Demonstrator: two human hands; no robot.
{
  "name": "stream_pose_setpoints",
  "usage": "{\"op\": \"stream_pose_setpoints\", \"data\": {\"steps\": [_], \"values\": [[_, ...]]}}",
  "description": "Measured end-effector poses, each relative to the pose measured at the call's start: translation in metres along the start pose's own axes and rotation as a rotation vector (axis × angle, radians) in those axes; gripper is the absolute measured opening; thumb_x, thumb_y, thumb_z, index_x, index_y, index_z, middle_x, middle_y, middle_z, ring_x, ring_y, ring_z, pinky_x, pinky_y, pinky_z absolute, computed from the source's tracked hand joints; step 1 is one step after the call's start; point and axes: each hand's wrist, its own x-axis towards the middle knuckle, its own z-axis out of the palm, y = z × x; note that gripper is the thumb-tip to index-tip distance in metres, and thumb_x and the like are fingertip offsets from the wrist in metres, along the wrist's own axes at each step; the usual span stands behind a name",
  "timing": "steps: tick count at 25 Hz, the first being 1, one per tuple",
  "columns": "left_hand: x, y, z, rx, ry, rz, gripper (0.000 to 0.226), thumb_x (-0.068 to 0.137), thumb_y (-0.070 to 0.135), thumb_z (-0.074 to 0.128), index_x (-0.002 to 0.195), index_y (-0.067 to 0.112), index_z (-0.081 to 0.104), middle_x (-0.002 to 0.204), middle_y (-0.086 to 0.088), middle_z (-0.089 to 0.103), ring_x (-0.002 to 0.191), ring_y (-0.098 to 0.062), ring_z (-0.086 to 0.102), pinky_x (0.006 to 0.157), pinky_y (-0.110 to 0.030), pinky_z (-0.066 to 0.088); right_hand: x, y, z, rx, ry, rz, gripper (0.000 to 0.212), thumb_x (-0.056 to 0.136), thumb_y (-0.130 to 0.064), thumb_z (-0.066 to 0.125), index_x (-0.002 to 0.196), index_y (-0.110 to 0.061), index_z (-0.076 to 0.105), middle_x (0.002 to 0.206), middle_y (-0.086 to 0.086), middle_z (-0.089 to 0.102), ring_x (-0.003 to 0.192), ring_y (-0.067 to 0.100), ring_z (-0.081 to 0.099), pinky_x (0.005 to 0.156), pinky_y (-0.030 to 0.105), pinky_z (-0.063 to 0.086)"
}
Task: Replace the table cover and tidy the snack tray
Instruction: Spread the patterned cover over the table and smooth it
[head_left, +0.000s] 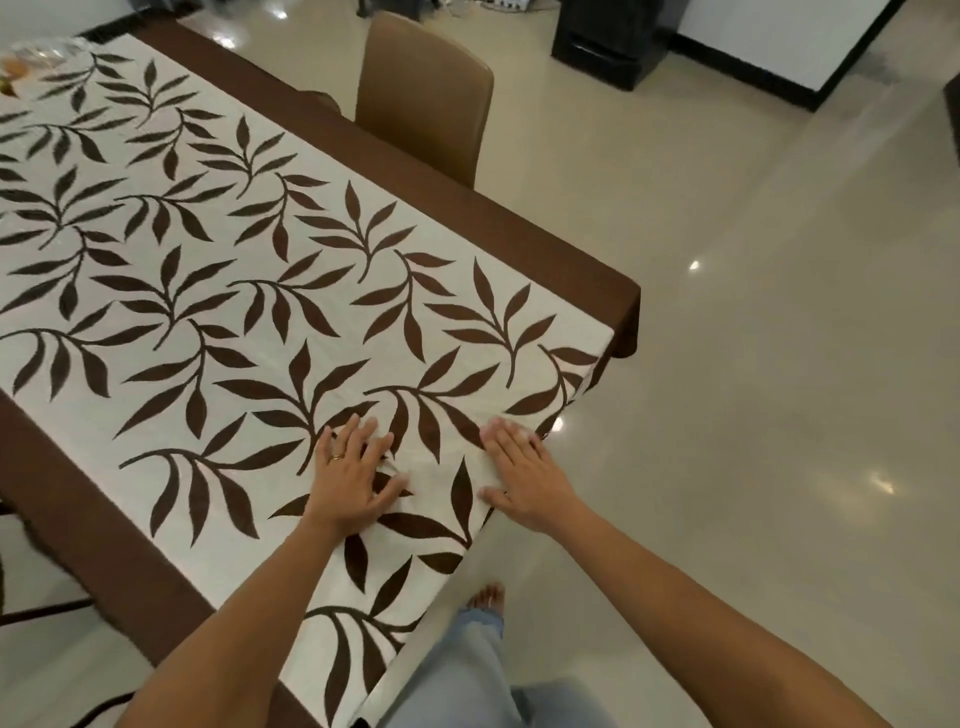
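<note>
A cream table cover (234, 291) is printed all over with dark brown leafy sprigs, with a plain dark brown band (519, 228) along its long sides. A tan chair (426, 98) stands on a glossy beige floor (753, 415). The person wears pale blue trousers (467, 670) and a gold ring (337, 457) on the left hand (348, 483).

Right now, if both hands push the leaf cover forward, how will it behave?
Probably floppy: the leaf cover drapes over the near edge by the person and creases faintly between the left hand and right hand. It likely bunches rather than sliding as one sheet. It lies on a brown cloth, so fabric on fabric may drag.
</note>
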Motion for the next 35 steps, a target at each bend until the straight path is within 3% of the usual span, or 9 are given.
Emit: {"op": "stream_pose_setpoints", "data": {"steps": [3,7,10,16,20,26,29,32,35], "values": [[0.026,0.051,-0.004,-0.112,0.078,-0.237,0.058,0.091,0.062,0.025,0.127,0.021,0.045,0.142,-0.011,0.038,0.139,-0.034,0.030,0.114,-0.063,0.014,0.019,0.047,-0.025,0.021,-0.010,0.053,0.081,0.096,-0.056,0.032,0.152,-0.018,-0.011,0.160,0.005,-0.015,0.148,0.021,-0.015,0.120,0.039,-0.005],[0.072,0.108,0.004,-0.131,-0.002,-0.352,0.065,0.092,0.064,0.025,0.149,0.033,0.019,0.161,-0.008,0.007,0.147,-0.037,0.004,0.113,-0.061,-0.001,0.051,0.083,-0.047,-0.005,-0.029,-0.104,0.077,0.097,-0.054,0.031,0.152,-0.019,-0.010,0.161,0.004,-0.015,0.148,0.020,-0.013,0.121,0.038,-0.003],[0.111,0.142,0.010,-0.130,-0.044,-0.451,0.069,0.091,0.067,0.023,0.151,0.040,0.003,0.162,-0.005,-0.006,0.146,-0.039,-0.011,0.112,-0.062,-0.008,0.071,0.123,-0.059,-0.059,-0.027,-0.201,0.074,0.096,-0.056,0.027,0.153,-0.023,-0.008,0.161,0.001,-0.014,0.149,0.018,-0.012,0.121,0.038,-0.004],[0.196,0.210,0.014,-0.185,-0.020,-0.649,0.078,0.085,0.075,0.012,0.151,0.037,-0.005,0.161,-0.006,-0.013,0.146,-0.039,-0.014,0.112,-0.061,-0.010,0.119,0.243,-0.109,-0.067,-0.022,-0.185,0.073,0.097,-0.054,0.026,0.153,-0.020,-0.006,0.161,0.005,-0.012,0.148,0.020,-0.012,0.117,0.038,-0.010],[0.253,0.249,0.006,-0.235,0.025,-0.694,0.072,0.091,0.068,0.024,0.152,0.037,0.000,0.161,-0.001,-0.013,0.147,-0.031,-0.016,0.112,-0.060,-0.009,0.154,0.271,-0.145,-0.122,-0.082,-0.395,0.074,0.098,-0.051,0.029,0.152,-0.020,-0.010,0.160,0.006,-0.018,0.148,0.022,-0.014,0.119,0.039,-0.005],[0.310,0.283,0.004,-0.145,0.022,-0.782,0.067,0.095,0.061,0.020,0.152,0.035,0.000,0.162,-0.004,-0.008,0.148,-0.031,-0.012,0.111,-0.058,-0.015,0.192,0.297,-0.160,-0.160,-0.136,-0.610,0.078,0.095,-0.061,0.026,0.153,-0.018,-0.005,0.161,0.002,-0.011,0.149,0.017,-0.011,0.121,0.035,-0.005],[0.321,0.304,0.009,-0.185,0.106,-0.847,0.067,0.093,0.061,0.014,0.153,0.030,0.014,0.162,-0.005,0.004,0.149,-0.031,-0.007,0.114,-0.053,-0.011,0.198,0.323,-0.158,-0.176,-0.148,-0.662,0.083,0.091,-0.069,0.016,0.152,-0.019,-0.009,0.158,-0.003,-0.017,0.146,0.014,-0.017,0.119,0.035,-0.012],[0.344,0.305,-0.002,-0.292,0.256,-0.960,0.060,0.095,0.056,0.020,0.143,0.025,0.037,0.155,-0.006,0.028,0.148,-0.027,0.014,0.119,-0.053,0.005,0.215,0.332,-0.170,-0.199,-0.198,-0.705,0.080,0.092,-0.065,0.017,0.149,-0.023,-0.018,0.156,-0.006,-0.024,0.144,0.012,-0.026,0.118,0.038,-0.015],[0.378,0.284,-0.018,-0.346,0.299,-0.971,0.054,0.098,0.047,0.031,0.147,0.022,0.031,0.158,-0.009,0.020,0.148,-0.026,0.011,0.119,-0.047,0.006,0.249,0.337,-0.199,-0.202,-0.257,-0.774,0.076,0.095,-0.056,0.024,0.150,-0.025,-0.019,0.155,-0.009,-0.026,0.143,0.012,-0.027,0.118,0.036,-0.014]]}}
